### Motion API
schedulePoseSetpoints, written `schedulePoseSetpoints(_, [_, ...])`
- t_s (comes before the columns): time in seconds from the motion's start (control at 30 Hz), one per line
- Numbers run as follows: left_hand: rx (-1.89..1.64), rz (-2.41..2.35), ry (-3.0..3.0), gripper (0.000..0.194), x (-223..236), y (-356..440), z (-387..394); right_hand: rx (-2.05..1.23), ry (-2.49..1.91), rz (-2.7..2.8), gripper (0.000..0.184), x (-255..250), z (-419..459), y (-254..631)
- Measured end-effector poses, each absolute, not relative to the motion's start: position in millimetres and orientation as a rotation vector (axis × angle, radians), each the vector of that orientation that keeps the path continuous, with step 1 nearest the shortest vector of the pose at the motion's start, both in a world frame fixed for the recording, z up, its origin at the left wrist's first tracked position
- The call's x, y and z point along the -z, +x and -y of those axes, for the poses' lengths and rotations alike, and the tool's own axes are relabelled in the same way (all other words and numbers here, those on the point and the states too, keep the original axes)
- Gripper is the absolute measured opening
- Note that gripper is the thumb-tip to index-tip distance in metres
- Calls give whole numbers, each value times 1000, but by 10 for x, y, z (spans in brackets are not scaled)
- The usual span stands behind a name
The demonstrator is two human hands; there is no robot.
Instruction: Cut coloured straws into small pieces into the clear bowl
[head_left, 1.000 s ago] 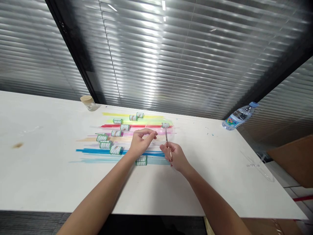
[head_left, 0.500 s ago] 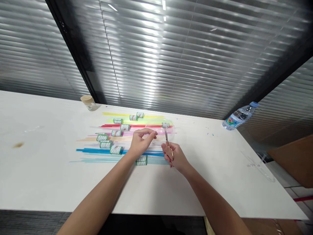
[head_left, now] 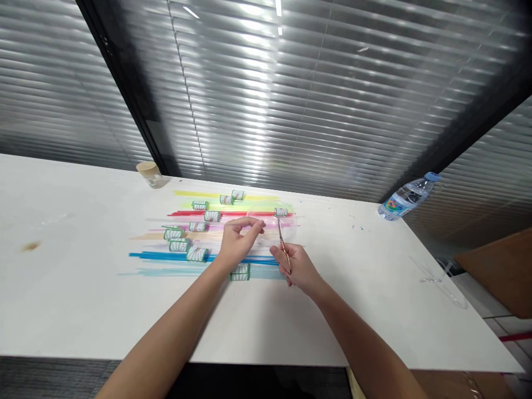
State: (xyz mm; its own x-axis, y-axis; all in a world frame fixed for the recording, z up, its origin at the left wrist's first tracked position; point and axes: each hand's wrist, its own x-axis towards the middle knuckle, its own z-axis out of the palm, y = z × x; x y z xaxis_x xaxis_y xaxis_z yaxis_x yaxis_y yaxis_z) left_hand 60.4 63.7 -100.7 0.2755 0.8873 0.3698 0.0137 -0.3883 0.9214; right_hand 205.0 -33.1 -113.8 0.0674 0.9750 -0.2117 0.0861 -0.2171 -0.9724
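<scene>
My right hand (head_left: 301, 269) grips a pair of rose-gold scissors (head_left: 280, 235), blades pointing away from me and looking nearly closed. Just left of the blades, the thumb and fingertips of my left hand (head_left: 236, 244) are pinched together; what they hold, if anything, is too small to make out. A clear, rounded, see-through thing (head_left: 293, 227) lies around the blade tips. Under my hands are bundles of thin coloured strands: blue strands (head_left: 153, 256), light blue strands (head_left: 162, 272), red strands (head_left: 187, 213) and yellow strands (head_left: 195, 194). Green-and-white paper wraps (head_left: 197, 254) go around the bundles.
On the white table (head_left: 83, 305), a jar with a beige lid (head_left: 150, 174) stands at the back left. A water bottle with a blue cap (head_left: 405, 199) is at the back right. Small blue scraps (head_left: 361, 228) and a clear loop (head_left: 451, 299) lie to the right. Blinds rise behind.
The scissors and my right hand have shifted slightly left, toward my left hand. My left hand has moved a touch left, still pinched.
</scene>
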Motion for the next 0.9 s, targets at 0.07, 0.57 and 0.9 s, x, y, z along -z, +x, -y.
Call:
schedulePoseSetpoints(0.07, [-1250,-841,1660,26,1004,605,-636,-1285,-1469,1100,56,1138,333,2049])
schedulePoseSetpoints(0.57, [-1248,-838,1617,36,1014,615,-637,-1307,-1386,1086,54,1099,374,2033])
schedulePoseSetpoints(0.9, [-1254,-800,1556,32,1004,628,-631,-1392,-1284,1106,57,1120,377,2052])
